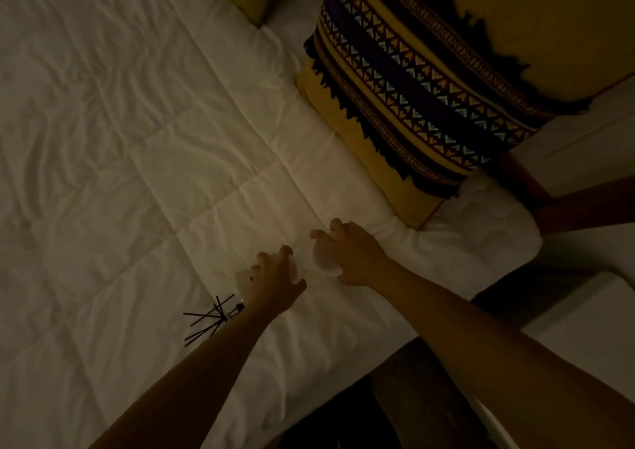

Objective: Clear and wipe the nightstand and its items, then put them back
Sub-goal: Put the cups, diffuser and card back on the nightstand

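Dim light. Two hands over white bed quilt (137, 139): left hand (275, 278) curls around a pale object, identity unclear; right hand (350, 252) likewise grips one whitish object (324, 263). Black reed sticks (209, 318) lie beside left wrist. One patterned pillow (429, 81) beyond.

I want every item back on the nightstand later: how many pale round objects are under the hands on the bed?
2. One pale object under the left hand, one under the right hand, side by side on the white duvet. Dim light; others may be hidden.
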`<move>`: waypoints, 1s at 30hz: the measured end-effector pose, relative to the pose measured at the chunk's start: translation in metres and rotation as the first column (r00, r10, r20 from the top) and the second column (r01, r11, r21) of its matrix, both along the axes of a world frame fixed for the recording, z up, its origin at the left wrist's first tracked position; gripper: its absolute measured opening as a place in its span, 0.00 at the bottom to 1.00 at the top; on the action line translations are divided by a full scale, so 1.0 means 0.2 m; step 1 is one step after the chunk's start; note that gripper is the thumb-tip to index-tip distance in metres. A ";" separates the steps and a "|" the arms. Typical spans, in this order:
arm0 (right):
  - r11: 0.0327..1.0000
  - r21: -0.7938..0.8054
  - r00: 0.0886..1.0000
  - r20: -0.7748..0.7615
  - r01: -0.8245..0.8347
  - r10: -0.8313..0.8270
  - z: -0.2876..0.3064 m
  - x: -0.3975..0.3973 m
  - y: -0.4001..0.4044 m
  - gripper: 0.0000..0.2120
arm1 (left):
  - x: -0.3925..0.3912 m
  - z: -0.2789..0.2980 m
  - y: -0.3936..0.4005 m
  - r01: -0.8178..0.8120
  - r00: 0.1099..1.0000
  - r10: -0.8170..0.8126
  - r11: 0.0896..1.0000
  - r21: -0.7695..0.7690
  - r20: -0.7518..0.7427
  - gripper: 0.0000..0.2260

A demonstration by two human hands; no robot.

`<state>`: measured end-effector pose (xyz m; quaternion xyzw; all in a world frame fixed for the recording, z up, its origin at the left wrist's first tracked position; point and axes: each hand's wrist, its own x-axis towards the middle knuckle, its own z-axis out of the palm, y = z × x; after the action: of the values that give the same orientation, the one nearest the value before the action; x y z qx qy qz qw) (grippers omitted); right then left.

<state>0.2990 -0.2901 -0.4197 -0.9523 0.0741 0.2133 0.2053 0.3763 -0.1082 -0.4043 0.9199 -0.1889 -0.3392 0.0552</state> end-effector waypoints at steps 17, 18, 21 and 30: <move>0.489 0.163 0.501 -0.038 0.857 -0.865 0.70 -1.14 -0.27 0.37 | -0.36 0.58 -0.62 0.652 0.750 -0.661 0.736 -0.185 0.014 0.34; 0.417 0.173 0.429 -0.041 0.892 -0.902 0.71 -1.24 -0.29 0.34 | -0.45 0.58 -0.69 0.681 0.721 -0.692 0.707 -0.191 0.007 0.33; 0.107 0.217 0.124 -0.064 0.970 -0.990 0.67 -1.54 -0.34 0.33 | -0.68 0.55 -0.87 0.747 0.640 -0.768 0.626 -0.224 -0.010 0.32; -0.253 0.248 -0.229 -0.120 0.935 -0.966 0.37 -2.29 -0.52 0.39 | -1.35 0.27 -1.34 0.926 0.334 -0.942 0.327 -0.191 0.010 0.29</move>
<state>-0.1581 -0.3951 -0.3454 -0.5088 0.7500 -0.0803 0.4149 0.1056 -0.3763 -0.3496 0.6172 -0.7068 -0.3394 -0.0655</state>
